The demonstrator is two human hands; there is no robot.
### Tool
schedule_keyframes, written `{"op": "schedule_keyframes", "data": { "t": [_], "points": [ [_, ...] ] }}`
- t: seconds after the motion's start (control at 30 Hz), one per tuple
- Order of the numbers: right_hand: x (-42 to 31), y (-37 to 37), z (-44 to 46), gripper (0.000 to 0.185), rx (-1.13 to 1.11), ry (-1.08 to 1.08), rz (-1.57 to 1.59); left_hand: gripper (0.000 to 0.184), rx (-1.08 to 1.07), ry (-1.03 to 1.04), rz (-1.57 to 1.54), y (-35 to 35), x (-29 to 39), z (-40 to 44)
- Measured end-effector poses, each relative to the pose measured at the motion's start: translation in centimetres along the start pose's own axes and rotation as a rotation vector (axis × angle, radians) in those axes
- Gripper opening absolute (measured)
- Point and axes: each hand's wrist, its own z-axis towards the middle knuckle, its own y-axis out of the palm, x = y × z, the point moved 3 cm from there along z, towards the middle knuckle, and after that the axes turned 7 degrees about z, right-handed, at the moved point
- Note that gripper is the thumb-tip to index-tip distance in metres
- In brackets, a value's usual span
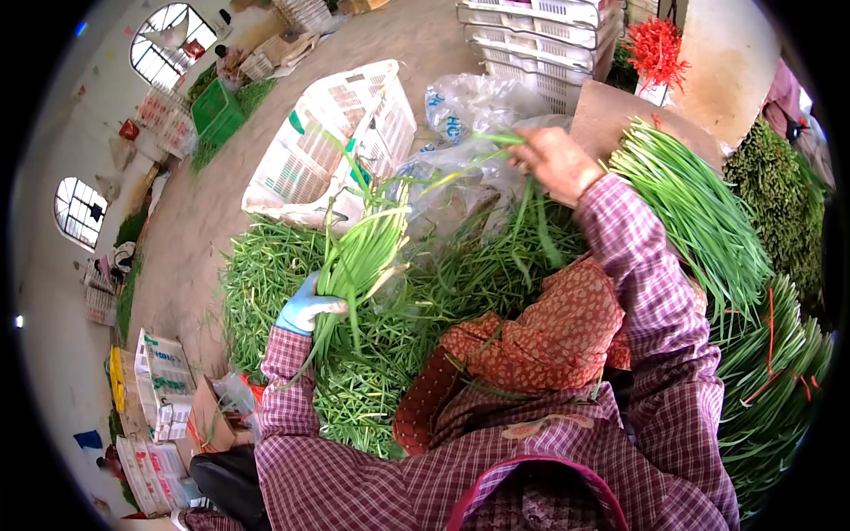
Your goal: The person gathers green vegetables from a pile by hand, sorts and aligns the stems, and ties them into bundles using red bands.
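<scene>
My left hand (308,305), in a blue and white glove, is closed around the lower part of a bunch of garlic chives (363,257). Long green stalks with some pale ends stick up and out of it. Raised to the right, my bare right hand (558,162) pinches a few loose green strands (500,139), apart from the bunch. Below both hands, a heap of loose green leaves and stalks (354,398) spreads around my legs.
A tilted white plastic crate (305,164) stands ahead, beside clear plastic bags (478,106). To my right lie sorted chives (695,208) on a board and bundles tied with red bands (779,389). Stacked white crates (544,53) and red ties (655,51) are behind.
</scene>
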Motion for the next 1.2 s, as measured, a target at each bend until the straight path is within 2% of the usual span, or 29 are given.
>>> {"op": "schedule_keyframes", "data": {
  "t": [0.03, 0.07, 0.17, 0.23, 0.27, 0.33, 0.43, 0.5, 0.57, 0.6, 0.7, 0.73, 0.83, 0.87, 0.97, 1.17, 1.2],
  "points": [
    [0.2, -0.6, 0.2, 0.036, 0.068, -0.095, -0.060, 0.049, 0.040, -0.022, 0.022, -0.2, 0.0, -0.5],
    [0.3, 0.0, 0.3, 0.036, 0.063, -0.098, -0.057, 0.047, 0.065, -0.041, 0.029, -0.1, -0.1, -0.9],
    [-2.3, 3.0, -0.5, 0.045, -0.301, 0.193, -0.370, 0.046, 0.046, 0.000, 0.029, 0.0, -0.9, -0.3],
    [-2.3, 4.3, -1.2, 0.053, 0.047, -0.160, -0.431, 0.044, 0.019, -0.015, 0.018, 0.1, -1.3, -0.1],
    [-2.1, 4.3, -1.1, 0.053, 0.046, -0.161, -0.431, 0.044, 0.055, -0.018, 0.025, 0.0, -1.6, 0.0],
    [-4.4, 3.9, -1.0, 0.061, 0.153, -0.316, -0.208, 0.043, 0.088, -0.028, 0.034, -0.1, -1.9, -0.1],
    [-5.9, 5.7, -0.5, 0.063, 0.243, -0.363, -0.313, 0.043, 0.112, -0.068, 0.102, 0.4, -1.1, 0.3],
    [-5.9, 6.8, 0.2, 0.066, 0.217, -0.335, -0.297, 0.044, 0.048, -0.050, 0.153, 2.1, 0.8, 0.4],
    [-6.2, 8.2, 0.6, 0.068, 0.162, -0.224, -0.434, 0.045, 0.007, -0.021, 0.190, 2.7, 1.2, 0.6],
    [-6.4, 9.0, 0.6, 0.062, 0.243, -0.281, -0.452, 0.045, -0.007, -0.032, 0.218, 3.0, 1.2, 0.8],
    [-6.0, 10.4, 0.6, 0.055, 0.282, -0.267, -0.372, 0.047, -0.045, -0.033, 0.261, 3.4, 1.1, 1.0],
    [-5.4, 11.0, 0.7, 0.042, 0.403, -0.327, -0.397, 0.048, -0.068, -0.023, 0.278, 3.5, 1.1, 1.1],
    [-3.9, 11.2, 1.2, 0.033, 0.313, -0.325, -0.445, 0.049, -0.101, 0.040, 0.348, 3.6, 0.8, 1.3],
    [-3.7, 10.9, 1.1, 0.023, 0.346, -0.384, -0.470, 0.049, -0.108, 0.097, 0.400, 3.6, 0.8, 1.4],
    [-2.9, 10.4, 1.3, 0.020, 0.417, -0.419, -0.546, 0.049, -0.099, -0.030, 0.341, 4.5, 1.7, 1.2],
    [-1.0, 8.6, 1.7, 0.021, 0.529, -0.521, -0.629, 0.051, -0.093, -0.008, 0.476, 4.5, 1.6, 1.6],
    [0.7, 7.7, 2.5, 0.023, 0.512, -0.335, -0.724, 0.051, -0.073, 0.003, 0.431, 4.4, 1.7, 1.2]
  ]
}}
